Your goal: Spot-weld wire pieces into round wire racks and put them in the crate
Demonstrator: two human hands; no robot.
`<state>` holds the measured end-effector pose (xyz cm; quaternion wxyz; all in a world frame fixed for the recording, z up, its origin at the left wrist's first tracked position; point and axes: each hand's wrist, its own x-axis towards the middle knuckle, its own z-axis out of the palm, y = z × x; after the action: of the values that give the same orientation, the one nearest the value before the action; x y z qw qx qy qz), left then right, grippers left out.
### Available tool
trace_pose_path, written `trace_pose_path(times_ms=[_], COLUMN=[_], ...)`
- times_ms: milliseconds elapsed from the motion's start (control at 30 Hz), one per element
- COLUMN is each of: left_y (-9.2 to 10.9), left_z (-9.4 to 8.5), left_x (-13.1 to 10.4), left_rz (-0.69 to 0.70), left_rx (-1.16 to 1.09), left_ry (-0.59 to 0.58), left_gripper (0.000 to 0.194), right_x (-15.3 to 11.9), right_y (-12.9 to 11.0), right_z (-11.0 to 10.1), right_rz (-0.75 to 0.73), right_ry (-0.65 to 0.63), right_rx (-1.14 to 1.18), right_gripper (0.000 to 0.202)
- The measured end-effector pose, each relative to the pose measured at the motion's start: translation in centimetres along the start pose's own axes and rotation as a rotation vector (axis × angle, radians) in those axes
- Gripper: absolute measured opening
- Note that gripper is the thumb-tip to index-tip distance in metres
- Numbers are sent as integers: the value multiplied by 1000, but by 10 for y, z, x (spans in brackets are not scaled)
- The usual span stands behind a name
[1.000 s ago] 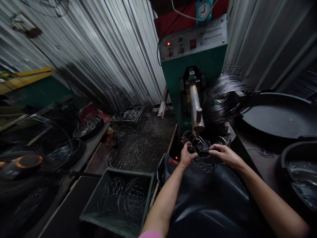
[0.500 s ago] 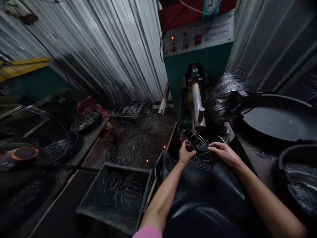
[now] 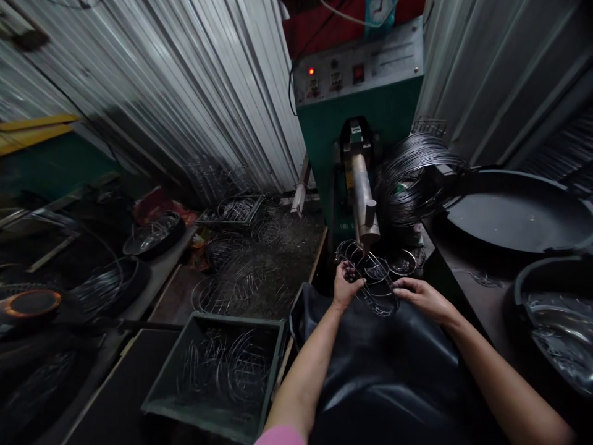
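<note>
Seemingly for steadiness by the metal arm point(image 3: 362, 185), the wire frame point(image 3: 376, 301) is pinched between left hand point(image 3: 345, 288) and right hand point(image 3: 425, 299).

Dim lt.; corrug. metal walls point(image 3: 241, 93); dk benchtop point(image 3: 479, 309).

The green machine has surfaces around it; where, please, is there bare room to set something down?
Mostly bare: the round black tray, right of the wire coil, and the dark board left of the green crate. Crowded: the surface beyond the crate, strewn with wire pieces.
</note>
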<state>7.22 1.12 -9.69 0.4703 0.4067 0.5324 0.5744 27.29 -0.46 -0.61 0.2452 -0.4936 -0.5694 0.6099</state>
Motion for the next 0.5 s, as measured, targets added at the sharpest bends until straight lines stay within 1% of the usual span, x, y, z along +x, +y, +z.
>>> trace_pose_path(times_ms=[67, 133, 200, 300, 400, 500], left_y=[-1, 0, 2, 7, 10, 11], left_z=[2, 3, 4, 3, 1, 0], left_x=[-2, -2, -1, 4, 9, 12], left_rz=[-25, -74, -138, -214, -253, -273], left_rx=[-45, -102, -147, -180, -218, -233], left_ry=[-16, -18, -6, 6, -1, -5], left_gripper=[66, 64, 64, 63, 62, 60], right_x=[-3, 1, 9, 24, 34, 39], right_y=[-3, -9, -16, -24, -28, -33], right_z=[1, 3, 5, 7, 10, 13], right_rz=[-11, -57, -102, -139, -166, -168], right_ry=[-11, 23, 62, 84, 103, 130], right_rx=[7, -11, -36, -60, -71, -91], right_gripper=[42, 42, 42, 38, 35, 35])
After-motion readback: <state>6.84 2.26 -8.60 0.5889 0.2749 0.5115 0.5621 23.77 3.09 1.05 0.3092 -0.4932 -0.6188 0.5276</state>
